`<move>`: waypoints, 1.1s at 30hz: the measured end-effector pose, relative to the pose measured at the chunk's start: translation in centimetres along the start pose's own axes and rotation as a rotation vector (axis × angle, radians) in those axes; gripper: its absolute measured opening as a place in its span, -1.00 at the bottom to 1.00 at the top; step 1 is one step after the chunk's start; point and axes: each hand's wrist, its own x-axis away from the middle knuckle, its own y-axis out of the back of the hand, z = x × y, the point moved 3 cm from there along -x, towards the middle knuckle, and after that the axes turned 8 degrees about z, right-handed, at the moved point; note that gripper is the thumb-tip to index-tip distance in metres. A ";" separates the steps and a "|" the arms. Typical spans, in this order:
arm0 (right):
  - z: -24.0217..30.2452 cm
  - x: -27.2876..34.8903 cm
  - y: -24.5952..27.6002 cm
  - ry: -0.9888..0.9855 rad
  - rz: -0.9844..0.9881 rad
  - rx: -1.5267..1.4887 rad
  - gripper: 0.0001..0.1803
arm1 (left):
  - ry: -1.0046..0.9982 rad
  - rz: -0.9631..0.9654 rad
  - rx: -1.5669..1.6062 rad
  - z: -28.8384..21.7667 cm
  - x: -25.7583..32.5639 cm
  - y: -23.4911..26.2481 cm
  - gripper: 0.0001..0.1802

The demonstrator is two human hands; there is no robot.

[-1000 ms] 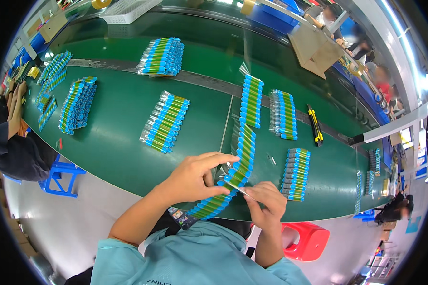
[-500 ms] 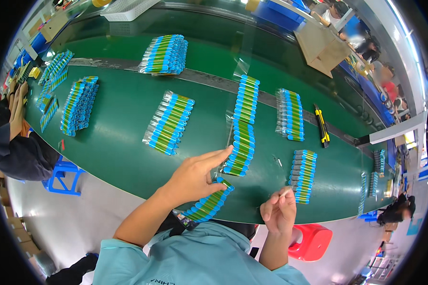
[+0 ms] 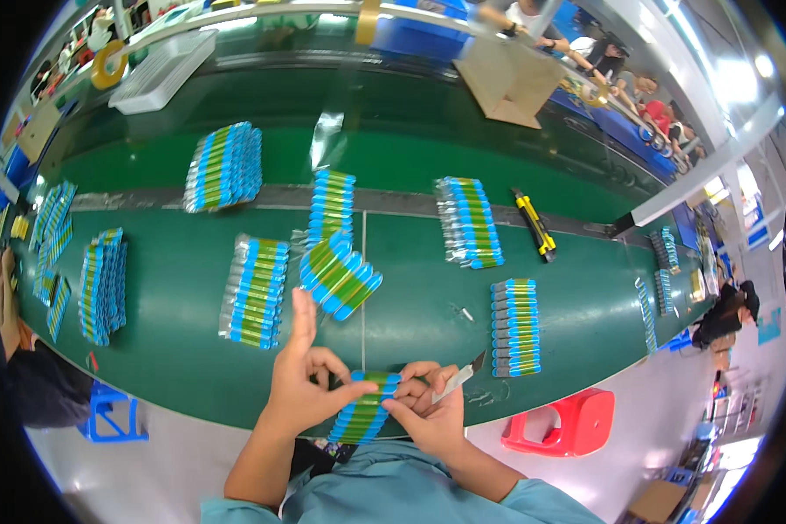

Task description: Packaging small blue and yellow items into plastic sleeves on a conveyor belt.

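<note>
My left hand (image 3: 299, 380) has its thumb over the top of a strip of slim blue-and-green packets (image 3: 358, 424) at the table's near edge, its index finger pointing away from me. My right hand (image 3: 435, 410) holds a small knife blade with a white wrapped handle (image 3: 456, 382), the grey tip pointing to the far right. Its thumb and fingertips also meet the strip's right side. Just beyond my left fingertips, a bent strip of the same packets (image 3: 341, 275) lies against a straight strip (image 3: 332, 205) with clear film at its far end.
More packet strips lie left of centre (image 3: 258, 293), at right (image 3: 515, 327) and far right of centre (image 3: 469, 223). Thick piles stand at left (image 3: 103, 288) and back (image 3: 224, 166). A black-and-yellow utility knife (image 3: 533, 225) rests on the dark strip's edge. A red stool (image 3: 576, 424) stands below.
My right hand has come left to the near strip, and the blade now shows. My left thumb has settled on that strip. The middle strip has become bent. The view has shifted.
</note>
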 end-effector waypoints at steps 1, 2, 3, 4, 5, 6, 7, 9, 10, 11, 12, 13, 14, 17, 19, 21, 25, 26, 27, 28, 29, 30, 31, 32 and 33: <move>0.5 0.0 -0.1 0.027 -0.009 0.006 -0.35 | -0.022 0.019 -0.002 -0.3 0.3 0.2 0.57; 0.8 0.0 0.0 0.026 0.012 -0.017 -0.35 | -0.067 0.020 0.026 -0.7 0.5 0.4 0.56; 1.3 -0.3 0.2 0.028 0.034 -0.042 -0.34 | -0.112 0.024 0.053 -1.0 0.7 0.7 0.55; 2.4 -0.8 0.7 0.090 0.028 -0.010 -0.34 | -0.136 0.069 0.053 -0.8 0.9 1.1 0.47; 4.0 -1.3 1.3 0.157 -0.020 0.040 -0.34 | -0.160 0.089 0.052 -0.4 1.4 1.1 0.47; 5.9 -2.0 2.4 0.204 -0.027 0.142 -0.35 | -0.111 0.065 0.102 0.0 2.0 1.4 0.43; 7.9 -2.7 3.8 0.252 -0.040 0.244 -0.36 | -0.060 0.047 0.151 0.4 2.3 1.5 0.40; 12.1 -5.5 5.8 0.354 -0.135 0.446 -0.40 | -0.053 0.071 0.083 0.3 2.7 1.1 0.21; 13.9 -7.4 7.0 0.388 -0.134 0.503 -0.43 | -0.058 0.068 0.009 0.4 3.0 0.9 0.10; 15.3 -9.6 8.5 0.421 -0.133 0.557 -0.46 | -0.062 0.066 -0.069 0.4 3.3 0.6 -0.01; 16.6 -12.0 10.0 0.422 -0.135 0.630 -0.49 | -0.054 0.066 -0.112 0.2 3.3 0.2 -0.09; 17.1 -14.5 11.6 0.421 -0.128 0.692 -0.51 | -0.055 0.071 -0.118 0.5 3.5 0.0 -0.09; 16.9 -17.2 13.6 0.396 -0.140 0.784 -0.52 | -0.043 0.071 -0.188 1.1 3.5 -0.4 -0.10; 16.8 -21.9 15.7 0.071 -0.217 1.149 -0.49 | -0.014 0.078 -0.306 0.8 2.7 -1.2 -0.17; 15.1 -22.8 18.1 0.075 -0.177 1.540 -0.41 | -0.088 0.014 -0.374 -0.2 2.1 -1.6 -0.26; 15.1 -21.5 15.1 0.338 -0.149 1.545 -0.35 | -0.104 -0.011 -0.533 -0.6 2.3 -1.1 -0.35; 15.3 -14.9 6.5 0.282 0.020 1.272 -0.38 | -0.175 -0.121 -0.945 0.0 3.1 -0.6 -0.60; 14.4 -13.1 4.8 0.195 0.178 1.161 -0.40 | -0.188 -0.115 -0.942 0.1 3.3 -0.6 -0.60; 13.2 -11.3 3.3 0.110 0.329 1.043 -0.41 | -0.169 -0.129 -0.933 0.3 3.5 -0.6 -0.65; 11.7 -9.5 2.1 0.051 0.365 1.095 -0.44 | -0.148 -0.141 -0.923 0.4 3.7 -0.5 -0.70; 9.9 -7.9 1.2 -0.013 0.404 1.139 -0.46 | -0.152 -0.129 -0.925 0.5 3.8 -0.5 -0.70; 8.1 -7.0 0.7 0.086 0.419 1.135 -0.47 | -0.152 -0.116 -0.911 0.6 4.1 -0.4 -0.70; 6.1 -6.6 0.6 0.182 0.440 1.126 -0.48 | -0.144 -0.105 -0.898 0.6 4.4 -0.5 -0.69; 4.2 -6.2 0.7 0.279 0.416 1.119 -0.47 | -0.121 -0.105 -0.906 0.5 4.4 -0.7 -0.69; 3.2 -6.1 0.8 0.264 0.442 1.091 -0.47 | -0.153 -0.115 -0.907 0.1 4.4 -0.7 -0.68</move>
